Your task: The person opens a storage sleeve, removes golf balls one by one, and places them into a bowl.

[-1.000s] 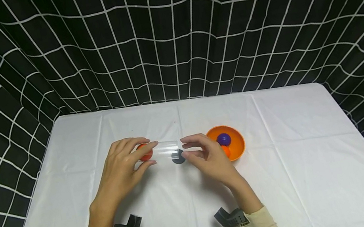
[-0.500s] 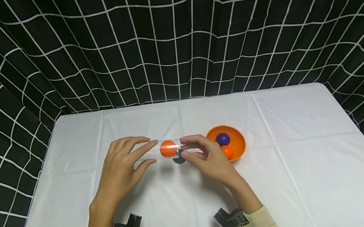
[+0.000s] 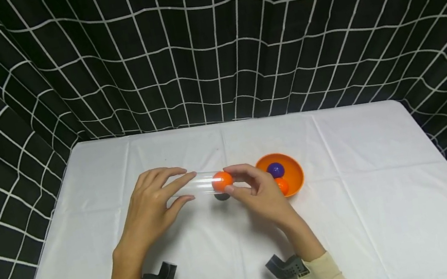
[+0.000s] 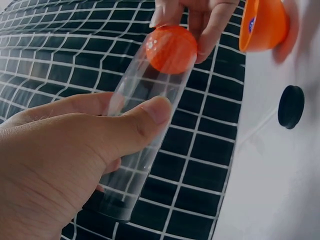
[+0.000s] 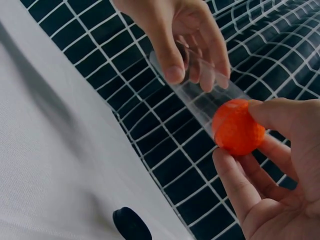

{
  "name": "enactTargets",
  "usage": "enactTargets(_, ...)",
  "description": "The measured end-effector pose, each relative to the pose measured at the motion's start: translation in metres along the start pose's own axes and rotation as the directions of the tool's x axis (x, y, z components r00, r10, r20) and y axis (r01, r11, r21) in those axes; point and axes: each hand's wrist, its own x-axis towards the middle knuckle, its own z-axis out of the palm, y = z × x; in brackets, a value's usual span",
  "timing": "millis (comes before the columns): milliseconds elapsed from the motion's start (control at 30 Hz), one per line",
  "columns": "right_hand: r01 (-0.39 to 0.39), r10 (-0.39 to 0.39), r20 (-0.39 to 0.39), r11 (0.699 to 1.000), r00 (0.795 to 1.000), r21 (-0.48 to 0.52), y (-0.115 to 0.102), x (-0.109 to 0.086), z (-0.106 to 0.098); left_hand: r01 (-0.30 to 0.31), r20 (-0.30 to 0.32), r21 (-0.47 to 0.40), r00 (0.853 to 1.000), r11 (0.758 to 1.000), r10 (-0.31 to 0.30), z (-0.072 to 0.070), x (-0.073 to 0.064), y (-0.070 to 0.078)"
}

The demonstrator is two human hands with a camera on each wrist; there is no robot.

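Observation:
My left hand (image 3: pixel 156 205) grips a clear plastic tube (image 4: pixel 142 135) around its middle, thumb on one side and fingers on the other. The tube lies nearly level above the table, its far end pointing right. At that right end sits an orange ball (image 5: pixel 239 127), partly inside the tube mouth and partly out. My right hand (image 3: pixel 259 195) pinches the ball between thumb and fingertips. Below the tube a round black cap (image 4: pixel 291 107) lies on the cloth, half hidden by the tube in the head view.
Just right of my right hand stands an orange bowl (image 3: pixel 296 174) holding a purple ball (image 3: pixel 275 170) and another orange ball (image 3: pixel 282 186). A white cloth covers the table (image 3: pixel 392 190). Black curtains with a white grid (image 3: pixel 213 52) rise behind and beside it.
The orange ball has rolled along the tube from the left end, under my left fingers, to the right mouth, where my right fingers now pinch it. Both hands have barely moved.

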Motion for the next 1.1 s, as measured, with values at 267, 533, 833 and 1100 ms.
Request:
enactTargets(267,0.018,-0.017,-0.009,1.000,1.000,0.020,-0.002,-0.001,-0.001,-0.003,0.000,-0.002,1.000,1.000,0.003,0.000,0.000,0.000)
enactTargets(533,0.043,-0.040,-0.058,0.998,0.998,0.053,-0.005,-0.003,-0.009,-0.002,-0.016,-0.013,1.000,1.000,0.002,-0.001,0.000,-0.001)
enactTargets(833,0.028,-0.011,-0.133,0.992,0.991,0.122,-0.010,-0.006,-0.025,0.005,-0.024,-0.007,1.000,1.000,-0.006,-0.001,0.000,-0.003)
enactTargets(1100,0.083,-0.066,-0.175,0.992,0.982,0.092,-0.007,-0.006,-0.038,0.034,-0.031,-0.030,0.999,0.999,-0.035,-0.001,0.000,-0.003)
